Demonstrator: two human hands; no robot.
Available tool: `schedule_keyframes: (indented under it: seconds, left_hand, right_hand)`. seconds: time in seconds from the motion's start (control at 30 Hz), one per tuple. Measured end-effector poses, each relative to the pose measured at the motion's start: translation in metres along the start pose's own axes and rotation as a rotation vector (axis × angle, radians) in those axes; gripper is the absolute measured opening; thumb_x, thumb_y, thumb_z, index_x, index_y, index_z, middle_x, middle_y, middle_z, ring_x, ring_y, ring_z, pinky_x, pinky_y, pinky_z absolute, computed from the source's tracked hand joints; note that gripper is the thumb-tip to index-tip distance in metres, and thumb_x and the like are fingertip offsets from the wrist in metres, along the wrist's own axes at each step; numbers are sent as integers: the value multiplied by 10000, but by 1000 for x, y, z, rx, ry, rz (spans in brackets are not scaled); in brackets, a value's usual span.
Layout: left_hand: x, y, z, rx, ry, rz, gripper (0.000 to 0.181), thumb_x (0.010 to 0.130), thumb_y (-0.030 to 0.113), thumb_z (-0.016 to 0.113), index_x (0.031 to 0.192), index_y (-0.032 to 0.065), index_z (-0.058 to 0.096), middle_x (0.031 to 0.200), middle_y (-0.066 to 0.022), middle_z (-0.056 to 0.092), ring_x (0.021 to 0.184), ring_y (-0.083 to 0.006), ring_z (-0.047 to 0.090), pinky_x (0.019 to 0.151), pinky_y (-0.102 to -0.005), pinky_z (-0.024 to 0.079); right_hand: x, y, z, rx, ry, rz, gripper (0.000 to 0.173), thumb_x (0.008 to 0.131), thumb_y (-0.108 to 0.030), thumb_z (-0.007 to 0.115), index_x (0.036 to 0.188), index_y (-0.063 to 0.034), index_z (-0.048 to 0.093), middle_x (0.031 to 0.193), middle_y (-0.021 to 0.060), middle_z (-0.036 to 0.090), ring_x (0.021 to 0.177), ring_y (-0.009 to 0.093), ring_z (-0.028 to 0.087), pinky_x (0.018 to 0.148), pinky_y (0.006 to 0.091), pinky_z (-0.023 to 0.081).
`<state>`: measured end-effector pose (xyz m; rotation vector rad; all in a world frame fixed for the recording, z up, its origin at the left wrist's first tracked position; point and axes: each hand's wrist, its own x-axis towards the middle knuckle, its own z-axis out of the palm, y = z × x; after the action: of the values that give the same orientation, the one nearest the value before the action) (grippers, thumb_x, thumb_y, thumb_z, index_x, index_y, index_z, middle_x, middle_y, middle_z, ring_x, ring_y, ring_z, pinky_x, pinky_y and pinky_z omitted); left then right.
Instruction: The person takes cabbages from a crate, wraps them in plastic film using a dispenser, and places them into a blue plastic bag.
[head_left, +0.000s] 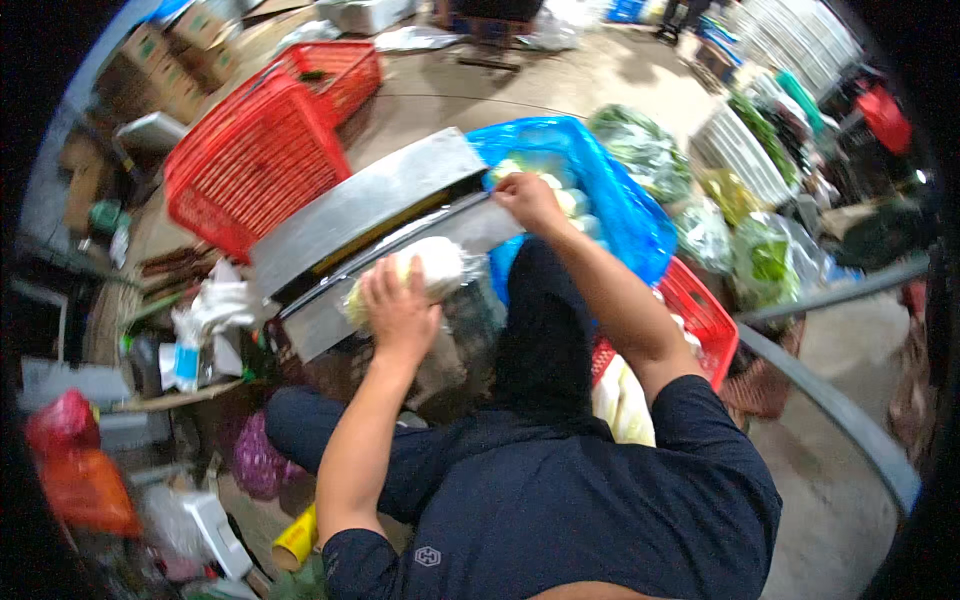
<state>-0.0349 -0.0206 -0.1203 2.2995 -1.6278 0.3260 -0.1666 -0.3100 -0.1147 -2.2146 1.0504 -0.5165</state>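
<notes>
My left hand lies over a pale napa cabbage, its fingers curled round the leafy end. Clear plastic film wraps at least part of this cabbage, which rests on the metal plate of a film-wrapping machine. At the machine's far right end is my right hand, fingertips pinched together near the film's edge; whether film is between them is unclear. Just beyond that hand, a large blue plastic bag holds several pale wrapped vegetables.
Red plastic crates stand beyond the machine. By my right side, another red crate sits near an unwrapped cabbage. Bagged greens lie at right, near a metal rail. A yellow roll is low on the left.
</notes>
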Motion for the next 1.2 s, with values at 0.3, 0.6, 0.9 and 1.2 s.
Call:
schedule_keyframes:
  seconds: [0.3,0.6,0.9,1.2]
  left_hand:
    - [-29,-4,17,-38,77,-21,992,670,326,891,1489,100,378,1478,-220,339,1396,-455,316,1166,-655,239]
    - [-38,1,47,-81,106,-12,987,679,327,879,1499,144,361,1516,-180,332,1436,-434,282,1172,-644,226]
    - [-51,6,22,25,16,68,1075,799,429,763,1616,68,166,1649,-236,144,1500,-489,163,1216,-655,113]
    - [-24,-3,20,3,-13,63,787,938,451,607,1554,46,332,1592,-241,314,1493,-489,229,1196,-664,163]
  right_hand:
    - [56,15,58,-378,16,-248,190,815,-145,618,898,-83,778,898,202,734,879,397,706,813,488,567]
    - [59,14,74,-542,-172,-146,156,850,-99,627,969,-8,669,971,238,667,980,413,667,826,527,550]
    - [19,-153,170,-300,-297,-229,142,810,-63,639,853,-3,760,914,261,728,888,418,732,765,491,595]
    - [-56,-276,257,-68,-801,-600,295,744,-189,821,960,0,749,948,229,737,926,403,716,807,474,573]
